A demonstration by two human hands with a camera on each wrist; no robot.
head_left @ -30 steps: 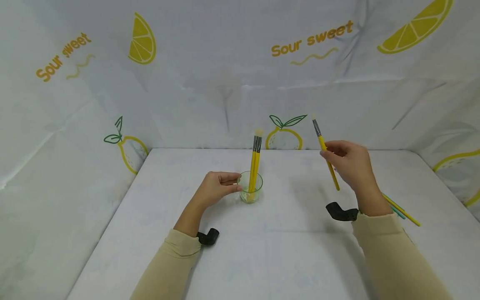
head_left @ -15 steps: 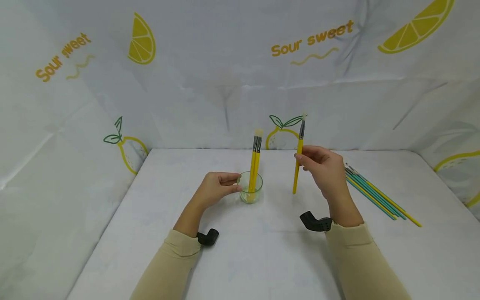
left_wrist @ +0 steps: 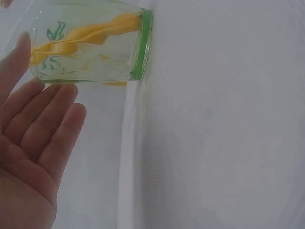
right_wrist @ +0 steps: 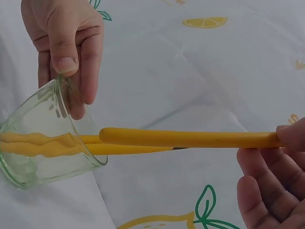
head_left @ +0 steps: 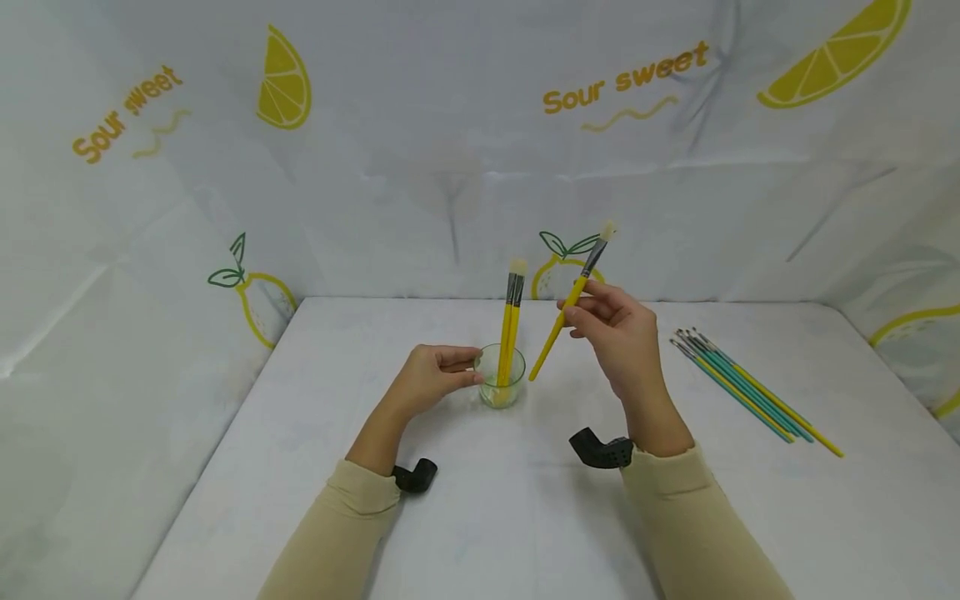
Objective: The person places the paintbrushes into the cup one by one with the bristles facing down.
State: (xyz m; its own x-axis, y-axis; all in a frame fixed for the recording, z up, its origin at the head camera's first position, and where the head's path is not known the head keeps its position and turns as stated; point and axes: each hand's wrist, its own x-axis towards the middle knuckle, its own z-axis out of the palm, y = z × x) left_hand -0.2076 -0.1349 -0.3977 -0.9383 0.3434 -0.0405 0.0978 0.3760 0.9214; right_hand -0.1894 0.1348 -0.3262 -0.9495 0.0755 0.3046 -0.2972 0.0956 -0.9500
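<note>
Right hand is held above the desk, right of centre; forearm is slanted up-left from the near edge. A yellow-handled paintbrush is pinched between thumb and fingers, palm turned inward. Brush is tilted: pale bristles up and right, handle end low, just beside the glass; contact with the rim cannot be told.

Left hand is held lower, forearm angled up-right from the near edge. Glass is gripped at its left side, thumb on the near side, fingers bent round the far side; last fingers are seen hanging off the glass in the left wrist view. Glass is stood upright mid-desk, nearer the far edge than the near one. Two yellow brushes are stood inside, bristles up, leaned slightly right.

Thin yellow and teal brushes are laid in a bundle toward the right edge, handles pointed at the near right corner. Beyond the far edge, a lemon-print backdrop is hung.
</note>
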